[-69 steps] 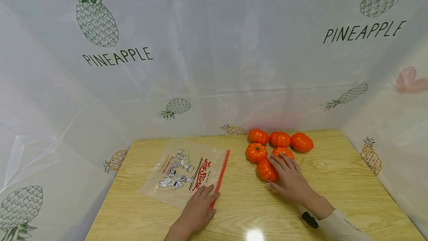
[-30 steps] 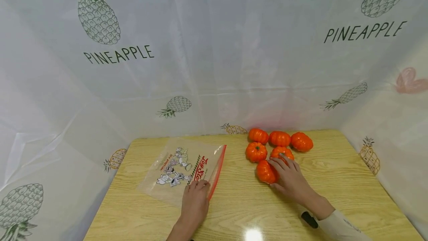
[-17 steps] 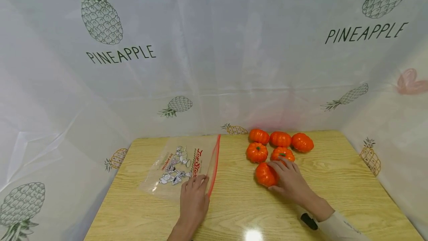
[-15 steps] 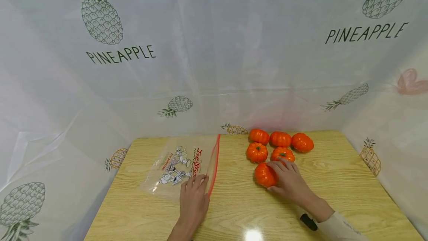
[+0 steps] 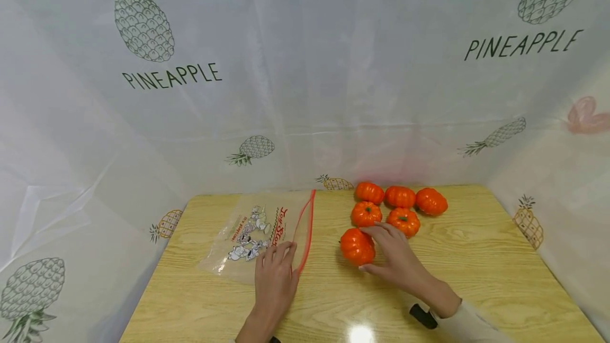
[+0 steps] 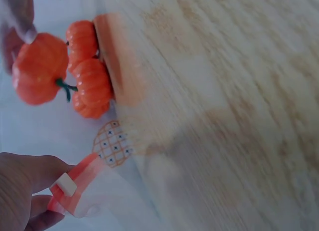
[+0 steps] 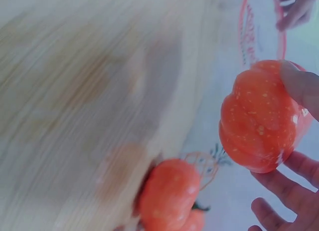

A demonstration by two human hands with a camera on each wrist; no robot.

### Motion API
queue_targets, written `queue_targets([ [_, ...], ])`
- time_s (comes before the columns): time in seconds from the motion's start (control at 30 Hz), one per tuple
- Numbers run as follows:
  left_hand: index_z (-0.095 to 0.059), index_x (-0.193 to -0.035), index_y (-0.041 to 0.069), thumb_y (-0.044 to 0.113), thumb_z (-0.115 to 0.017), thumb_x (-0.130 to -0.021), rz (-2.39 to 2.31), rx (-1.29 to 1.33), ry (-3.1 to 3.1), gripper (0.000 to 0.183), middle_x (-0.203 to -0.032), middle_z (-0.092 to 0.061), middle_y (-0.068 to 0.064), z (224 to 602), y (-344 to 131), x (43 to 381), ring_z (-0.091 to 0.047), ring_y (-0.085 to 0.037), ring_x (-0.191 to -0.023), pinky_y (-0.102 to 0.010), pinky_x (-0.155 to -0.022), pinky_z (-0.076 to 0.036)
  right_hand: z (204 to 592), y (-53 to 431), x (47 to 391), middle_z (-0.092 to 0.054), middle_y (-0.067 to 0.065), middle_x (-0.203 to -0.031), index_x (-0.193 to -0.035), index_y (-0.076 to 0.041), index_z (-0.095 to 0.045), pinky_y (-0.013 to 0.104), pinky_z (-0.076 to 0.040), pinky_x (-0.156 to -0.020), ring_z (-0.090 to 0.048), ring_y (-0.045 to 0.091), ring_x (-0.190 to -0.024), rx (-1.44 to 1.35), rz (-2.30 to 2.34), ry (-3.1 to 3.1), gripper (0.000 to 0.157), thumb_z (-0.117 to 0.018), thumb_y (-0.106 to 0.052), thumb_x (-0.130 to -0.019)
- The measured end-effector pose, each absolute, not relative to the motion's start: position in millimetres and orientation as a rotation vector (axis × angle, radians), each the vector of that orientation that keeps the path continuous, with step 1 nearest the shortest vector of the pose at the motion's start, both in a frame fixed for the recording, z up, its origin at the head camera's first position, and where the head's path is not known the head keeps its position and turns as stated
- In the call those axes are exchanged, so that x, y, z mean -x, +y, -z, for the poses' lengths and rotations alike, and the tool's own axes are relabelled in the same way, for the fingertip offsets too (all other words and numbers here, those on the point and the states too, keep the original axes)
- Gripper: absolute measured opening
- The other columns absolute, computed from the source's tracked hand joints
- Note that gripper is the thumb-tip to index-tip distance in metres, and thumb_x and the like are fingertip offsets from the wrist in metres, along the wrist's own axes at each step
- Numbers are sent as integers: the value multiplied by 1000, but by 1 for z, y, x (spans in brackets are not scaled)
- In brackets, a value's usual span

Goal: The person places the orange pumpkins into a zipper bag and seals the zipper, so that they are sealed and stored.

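Note:
My right hand [image 5: 397, 261] holds a small orange pumpkin [image 5: 357, 246] between thumb and fingers. In the right wrist view this pumpkin [image 7: 261, 116] appears raised off the wooden table. My left hand [image 5: 275, 285] grips the mouth of a clear zip bag [image 5: 252, 234] with a Toy Story print and a red edge. The left wrist view has the thumb beside a white slider [image 6: 66, 184] on the red strip, and the mouth stands parted. The bag's near corner is partly hidden under my left hand.
Several more pumpkins [image 5: 400, 197] stand in two rows at the back right of the wooden table [image 5: 476, 269]. White curtains with pineapple prints [image 5: 305, 94] enclose the back and sides. A dark object [image 5: 423, 316] sits at my right wrist.
My right hand has taken the front pumpkin away from the others, left toward the bag. My left hand has shifted onto the bag's mouth, and the red edge has parted.

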State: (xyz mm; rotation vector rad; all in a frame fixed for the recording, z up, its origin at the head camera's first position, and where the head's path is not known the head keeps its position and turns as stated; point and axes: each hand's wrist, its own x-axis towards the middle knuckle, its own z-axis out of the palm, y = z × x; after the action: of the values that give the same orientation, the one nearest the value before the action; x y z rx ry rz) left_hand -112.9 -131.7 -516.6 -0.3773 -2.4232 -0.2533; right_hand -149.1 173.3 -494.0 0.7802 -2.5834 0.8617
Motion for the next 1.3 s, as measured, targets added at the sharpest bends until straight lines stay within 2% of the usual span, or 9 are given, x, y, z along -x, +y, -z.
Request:
queue_targets([
  [0.2, -81, -115, 9, 10, -96, -59, 253, 386, -2403, 58, -117, -70, -1, 513, -131, 116, -63, -26, -107, -46, -90, -50, 488, 146, 149, -67, 5, -138, -140, -10, -63, 66, -38, -109, -51, 38, -135, -802, -928, -2599, 83, -101, -26, -69],
  [0.4, -81, -116, 8, 10, -98, -59, 288, 394, -2401, 60, -119, -70, -2, 511, -129, 115, -63, -27, -109, -46, -93, -49, 490, 119, 152, -67, 6, -138, -139, -8, -63, 67, -37, -113, -50, 41, -138, -848, -952, -2606, 82, -100, -33, -70],
  [0.63, -81, -116, 8, 11, -100, -58, 264, 397, -2397, 61, -120, -71, -2, 509, -129, 115, -63, -26, -109, -45, -94, -50, 493, 94, 157, -68, 7, -137, -140, -9, -64, 67, -37, -113, -51, 42, -137, -873, -936, -2618, 80, -99, -31, -72],
  [0.93, -80, -116, 7, 16, -104, -56, 300, 430, -2354, 65, -117, -71, -4, 509, -129, 116, -63, -27, -106, -46, -91, -51, 498, 75, 164, -68, 11, -135, -138, -9, -64, 65, -38, -114, -51, 42, -136, -917, -862, -2634, 77, -98, -31, -73],
  [1.3, -82, -114, 8, 11, -99, -60, 244, 506, -2347, 56, -114, -71, -2, 512, -128, 117, -62, -26, -103, -45, -92, -52, 507, 60, 172, -68, 10, -131, -140, -10, -63, 60, -40, -112, -53, 40, -132, -939, -752, -2702, 75, -95, -36, -77],
])
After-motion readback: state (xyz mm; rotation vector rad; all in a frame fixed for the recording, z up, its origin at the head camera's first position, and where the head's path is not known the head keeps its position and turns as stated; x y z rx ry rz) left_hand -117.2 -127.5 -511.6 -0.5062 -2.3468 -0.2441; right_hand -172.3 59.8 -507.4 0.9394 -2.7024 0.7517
